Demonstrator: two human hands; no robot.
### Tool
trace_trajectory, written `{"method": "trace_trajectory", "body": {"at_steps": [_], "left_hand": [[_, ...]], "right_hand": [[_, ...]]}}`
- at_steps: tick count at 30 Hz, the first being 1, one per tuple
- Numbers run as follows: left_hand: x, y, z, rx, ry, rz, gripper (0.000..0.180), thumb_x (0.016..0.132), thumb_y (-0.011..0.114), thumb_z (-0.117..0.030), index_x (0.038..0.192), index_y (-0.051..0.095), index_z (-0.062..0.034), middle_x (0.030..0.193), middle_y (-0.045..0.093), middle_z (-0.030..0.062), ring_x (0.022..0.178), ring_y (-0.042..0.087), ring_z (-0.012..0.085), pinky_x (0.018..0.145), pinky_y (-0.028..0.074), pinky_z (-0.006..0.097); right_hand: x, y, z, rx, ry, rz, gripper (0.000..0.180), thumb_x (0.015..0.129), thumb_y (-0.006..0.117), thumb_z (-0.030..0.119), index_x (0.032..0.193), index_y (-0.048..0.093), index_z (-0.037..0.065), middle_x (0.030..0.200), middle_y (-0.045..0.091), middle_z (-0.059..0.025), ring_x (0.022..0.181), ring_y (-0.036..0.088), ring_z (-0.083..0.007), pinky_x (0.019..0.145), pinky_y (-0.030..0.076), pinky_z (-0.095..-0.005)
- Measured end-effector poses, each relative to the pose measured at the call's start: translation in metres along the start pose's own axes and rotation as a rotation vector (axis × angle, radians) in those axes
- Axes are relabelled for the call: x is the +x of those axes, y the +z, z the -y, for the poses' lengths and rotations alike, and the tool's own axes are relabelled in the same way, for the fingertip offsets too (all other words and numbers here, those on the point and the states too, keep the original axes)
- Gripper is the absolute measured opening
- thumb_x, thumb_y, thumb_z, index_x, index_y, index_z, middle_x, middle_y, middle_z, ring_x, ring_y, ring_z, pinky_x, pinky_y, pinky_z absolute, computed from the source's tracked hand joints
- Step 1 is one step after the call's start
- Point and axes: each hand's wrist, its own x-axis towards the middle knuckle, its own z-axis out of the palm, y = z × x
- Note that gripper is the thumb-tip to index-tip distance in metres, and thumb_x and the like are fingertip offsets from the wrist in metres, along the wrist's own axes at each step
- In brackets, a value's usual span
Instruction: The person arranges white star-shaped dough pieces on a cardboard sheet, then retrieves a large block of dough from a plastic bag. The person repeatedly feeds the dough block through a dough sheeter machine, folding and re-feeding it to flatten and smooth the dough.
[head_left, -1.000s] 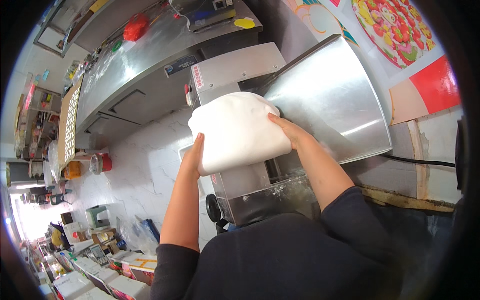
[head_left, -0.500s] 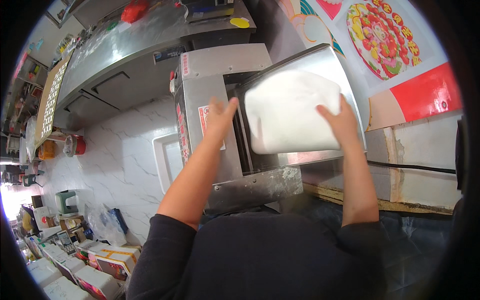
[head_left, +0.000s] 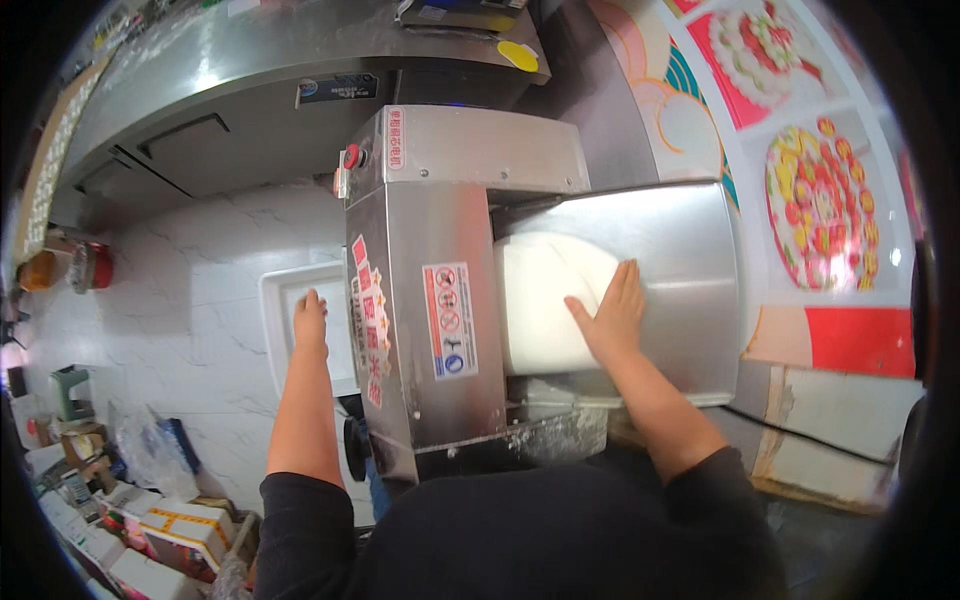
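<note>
A thick folded slab of white dough (head_left: 545, 300) lies on the sloping metal feed tray (head_left: 690, 290) of a steel dough sheeter (head_left: 455, 220). The slab's left edge meets the machine's body, where the rollers are hidden. My right hand (head_left: 615, 315) rests open on the dough's right side, thumb apart from the fingers. On the machine's other side, my left hand (head_left: 311, 322) hovers above a white plastic tub (head_left: 275, 330). Nothing shows in it, and its fingers look stretched out. A red button (head_left: 352, 156) sits at the machine's far left corner.
A steel counter (head_left: 250, 50) runs along the far side. Boxes (head_left: 185, 535) and a plastic bag (head_left: 155, 450) crowd the lower left. A black cable (head_left: 810, 435) leads right from the machine. Flour dusts the machine's near edge (head_left: 555, 435).
The dough has moved left off my right palm's lifted hold, down against the machine's rollers. My left hand has swung left from over the machine to above the tub. The view has shifted.
</note>
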Motion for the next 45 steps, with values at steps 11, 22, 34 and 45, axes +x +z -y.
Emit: {"method": "trace_trajectory", "body": {"at_steps": [11, 22, 34, 45], "left_hand": [[0.044, 0.082, 0.145, -0.45, -0.593, 0.916, 0.035, 0.096, 0.048, -0.029, 0.116, 0.059, -0.0027, 0.099, 0.067, 0.0093, 0.083, 0.065, 0.019, 0.075, 0.053, 0.035], [0.066, 0.065, 0.156, -0.209, -0.49, 0.512, 0.043, 0.088, 0.063, -0.029, 0.119, 0.056, 0.0002, 0.102, 0.067, 0.0112, 0.088, 0.065, 0.0208, 0.075, 0.052, 0.036], [0.031, -0.035, 0.067, 0.251, -0.052, 0.127, 0.059, 0.066, 0.081, -0.039, 0.105, 0.066, 0.0024, 0.093, 0.07, 0.0164, 0.079, 0.068, 0.0259, 0.073, 0.054, 0.037], [-0.075, -0.108, -0.068, 0.637, 0.22, -0.208, 0.05, 0.069, 0.076, -0.045, 0.088, 0.066, 0.0008, 0.083, 0.068, 0.0175, 0.077, 0.066, 0.0294, 0.069, 0.051, 0.041]], "right_hand": [[0.021, 0.032, 0.037, -0.005, -0.094, 0.22, 0.09, 0.086, 0.058, 0.028, 0.142, 0.002, -0.013, 0.15, 0.011, -0.0314, 0.14, 0.008, -0.0454, 0.115, 0.006, -0.0501], [0.02, 0.084, 0.062, 0.014, -0.157, 0.225, 0.085, 0.087, 0.053, 0.028, 0.143, 0.003, -0.012, 0.151, 0.009, -0.0313, 0.142, 0.008, -0.0435, 0.115, 0.006, -0.05], [-0.004, 0.061, 0.05, 0.846, -0.129, 0.089, 0.059, 0.101, 0.03, 0.031, 0.146, 0.016, -0.006, 0.153, 0.019, -0.0207, 0.143, 0.016, -0.0291, 0.116, 0.01, -0.0371], [-0.076, 0.024, 0.02, 1.062, 0.007, 0.08, 0.056, 0.102, 0.031, 0.028, 0.147, 0.016, -0.003, 0.151, 0.024, -0.0178, 0.141, 0.021, -0.0265, 0.115, 0.014, -0.0371]]}}
